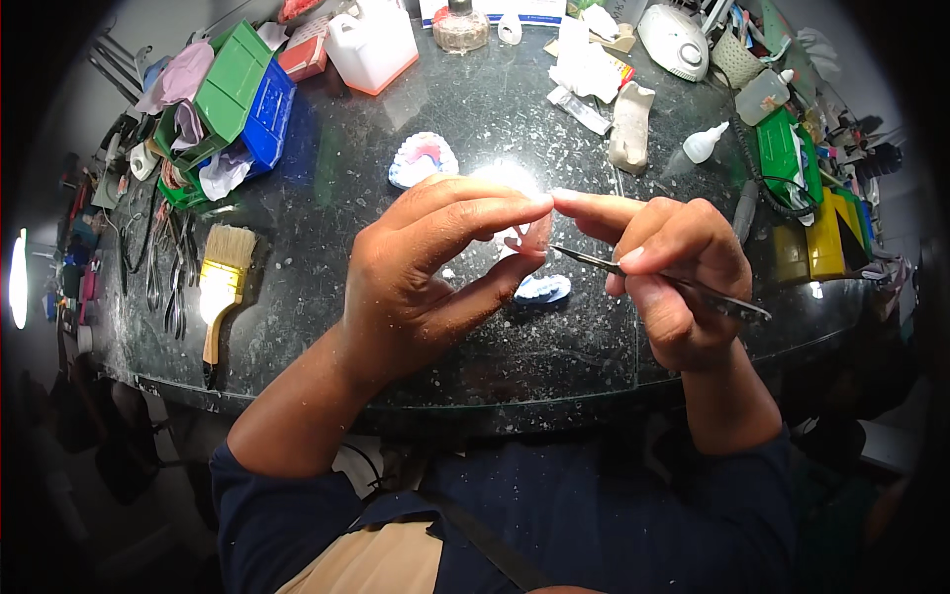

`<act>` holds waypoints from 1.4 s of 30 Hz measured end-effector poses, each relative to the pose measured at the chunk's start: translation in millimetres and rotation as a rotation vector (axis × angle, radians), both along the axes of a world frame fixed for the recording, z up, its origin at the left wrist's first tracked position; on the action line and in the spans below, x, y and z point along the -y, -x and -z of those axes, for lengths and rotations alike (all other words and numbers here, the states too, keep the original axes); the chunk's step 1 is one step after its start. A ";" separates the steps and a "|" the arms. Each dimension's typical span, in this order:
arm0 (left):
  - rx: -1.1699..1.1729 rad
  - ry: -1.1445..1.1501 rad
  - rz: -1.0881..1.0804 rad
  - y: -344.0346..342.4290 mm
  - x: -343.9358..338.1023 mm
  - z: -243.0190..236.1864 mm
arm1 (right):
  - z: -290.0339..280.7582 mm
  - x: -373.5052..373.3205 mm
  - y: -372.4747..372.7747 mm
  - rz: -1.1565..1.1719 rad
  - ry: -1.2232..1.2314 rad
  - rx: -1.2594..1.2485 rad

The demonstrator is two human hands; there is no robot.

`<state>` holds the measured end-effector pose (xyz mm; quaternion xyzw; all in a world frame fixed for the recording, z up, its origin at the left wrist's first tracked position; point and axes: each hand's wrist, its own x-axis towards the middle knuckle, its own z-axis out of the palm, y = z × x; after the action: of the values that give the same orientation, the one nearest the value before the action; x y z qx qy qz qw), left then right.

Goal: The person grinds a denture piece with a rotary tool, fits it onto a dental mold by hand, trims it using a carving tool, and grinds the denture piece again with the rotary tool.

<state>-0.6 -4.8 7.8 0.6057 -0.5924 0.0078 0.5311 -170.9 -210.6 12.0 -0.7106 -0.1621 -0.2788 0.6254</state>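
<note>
My left hand (416, 267) grips a small pink translucent dental piece (532, 233) between thumb and fingertips. My right hand (683, 267) holds a slender dark metal instrument (717, 297), its pointed tip at or very near the pink piece, while my index finger reaches toward the left fingertips. Just below the pink piece lies a pale blue dental cast (542, 289). Beyond my left fingers sits a white and blue dental cast with pink in its middle (421, 158). A bright glare lies behind the held piece.
A wide brush (223, 277) and metal tools (178, 287) lie left, near green (223, 74) and blue bins (272, 114). A white jug (371, 54) stands behind. Papers (584, 69), a small bottle (703, 144), a white device (673, 40) and yellow containers (821, 233) occupy the back and right.
</note>
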 end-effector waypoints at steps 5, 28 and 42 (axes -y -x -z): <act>0.093 0.020 -0.006 -1.7 -0.4 -1.0 | 1.4 3.5 -4.3 -0.006 0.065 0.034; 0.055 -0.021 -0.022 -2.6 -1.2 -0.4 | 8.1 1.7 -7.7 0.038 0.073 0.084; -0.811 -0.138 0.178 11.2 -1.0 -1.7 | 4.2 -9.3 -1.9 0.341 0.105 0.128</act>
<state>-11.8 -3.7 9.5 0.5403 -0.3845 -0.3171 0.6780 -169.0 -201.3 7.7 -0.7402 -0.0934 -0.4165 0.5195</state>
